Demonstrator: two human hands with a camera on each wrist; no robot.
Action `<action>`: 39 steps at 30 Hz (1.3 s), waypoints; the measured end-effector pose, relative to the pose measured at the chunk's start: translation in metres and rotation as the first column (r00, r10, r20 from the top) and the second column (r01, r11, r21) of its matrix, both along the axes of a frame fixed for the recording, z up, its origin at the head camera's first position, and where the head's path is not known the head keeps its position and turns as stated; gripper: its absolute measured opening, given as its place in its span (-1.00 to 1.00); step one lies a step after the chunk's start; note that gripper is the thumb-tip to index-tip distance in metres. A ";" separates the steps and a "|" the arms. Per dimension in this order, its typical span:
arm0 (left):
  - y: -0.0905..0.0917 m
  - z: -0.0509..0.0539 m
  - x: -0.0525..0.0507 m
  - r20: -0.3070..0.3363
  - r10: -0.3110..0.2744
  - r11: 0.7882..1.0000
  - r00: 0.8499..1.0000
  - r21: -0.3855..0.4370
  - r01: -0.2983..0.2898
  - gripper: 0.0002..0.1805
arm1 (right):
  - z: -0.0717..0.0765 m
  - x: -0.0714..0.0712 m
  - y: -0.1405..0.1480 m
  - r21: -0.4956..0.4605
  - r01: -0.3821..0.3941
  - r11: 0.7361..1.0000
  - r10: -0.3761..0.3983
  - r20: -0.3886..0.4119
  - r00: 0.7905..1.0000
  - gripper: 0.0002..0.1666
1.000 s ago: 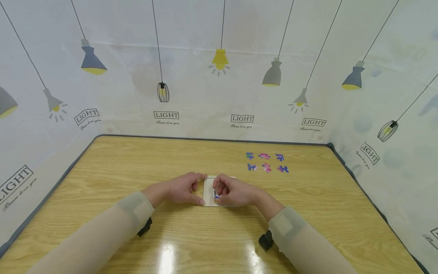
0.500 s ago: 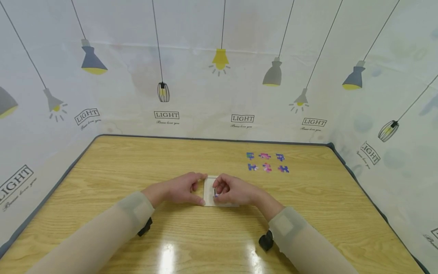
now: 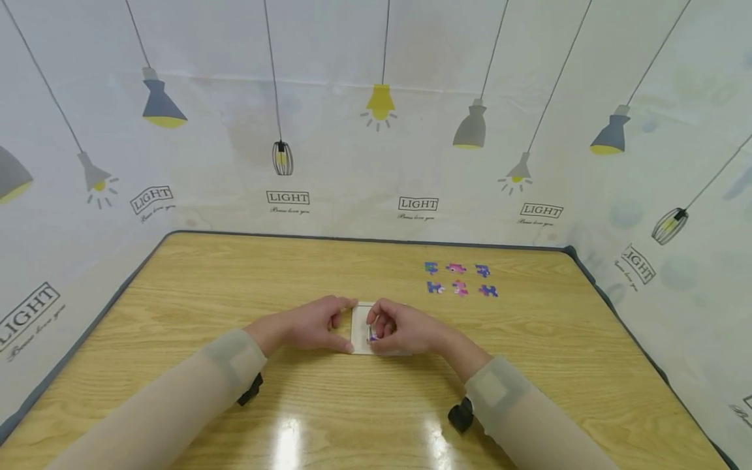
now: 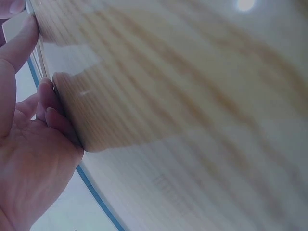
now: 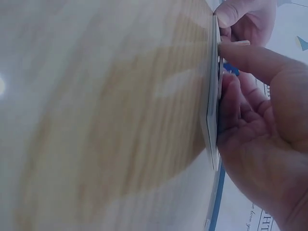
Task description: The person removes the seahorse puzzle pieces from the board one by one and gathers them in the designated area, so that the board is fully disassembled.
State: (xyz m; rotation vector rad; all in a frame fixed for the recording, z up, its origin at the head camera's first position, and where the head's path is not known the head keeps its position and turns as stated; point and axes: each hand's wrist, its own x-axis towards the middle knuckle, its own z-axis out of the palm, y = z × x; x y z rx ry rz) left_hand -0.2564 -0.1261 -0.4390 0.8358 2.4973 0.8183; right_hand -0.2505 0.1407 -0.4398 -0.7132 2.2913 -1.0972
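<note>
In the head view, a pale flat puzzle tray (image 3: 360, 331) lies on the table between the two hands. My left hand (image 3: 311, 324) holds its left edge, with the thumb at the near corner and the index finger at the far corner. Over the tray's right part, my right hand (image 3: 405, 328) pinches a small puzzle piece (image 3: 372, 335) between thumb and fingers. The piece stands tilted against the tray, and most of it is hidden by the fingers. A blue patch of the piece (image 5: 231, 68) shows in the right wrist view, close to the tray's surface.
Several loose jigsaw pieces (image 3: 461, 287) in pink and purple lie in two rows at the back right of the wooden table (image 3: 235, 281). A lamp-patterned cloth wall (image 3: 329, 176) stands along the table's dark far edge.
Both hands stay almost where they were on the tray. The piece under the right fingers shifts its tilt slightly. The loose pieces at the back do not move on the table.
</note>
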 end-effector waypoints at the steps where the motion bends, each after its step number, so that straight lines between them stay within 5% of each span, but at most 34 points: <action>1: 0.000 0.000 0.000 -0.002 0.000 1.000 1.000 -0.001 0.000 0.04 | 0.000 -0.001 0.001 -0.005 -0.008 1.000 0.008 0.002 1.000 -0.59; 26: 0.001 -0.002 0.001 -0.005 0.010 1.000 1.000 -0.017 -0.010 0.05 | 0.011 -0.001 -0.001 0.064 -0.036 0.997 0.033 0.046 0.998 -0.50; 32: 0.001 0.000 0.002 0.001 0.013 1.000 1.000 -0.024 -0.013 0.04 | 0.010 0.000 -0.001 0.058 -0.070 0.996 0.069 0.007 0.998 -0.52; 39: 0.002 0.002 0.003 -0.006 -0.001 1.000 1.000 -0.014 0.001 0.04 | 0.008 0.003 -0.006 0.076 -0.021 0.997 0.023 -0.027 0.999 -0.56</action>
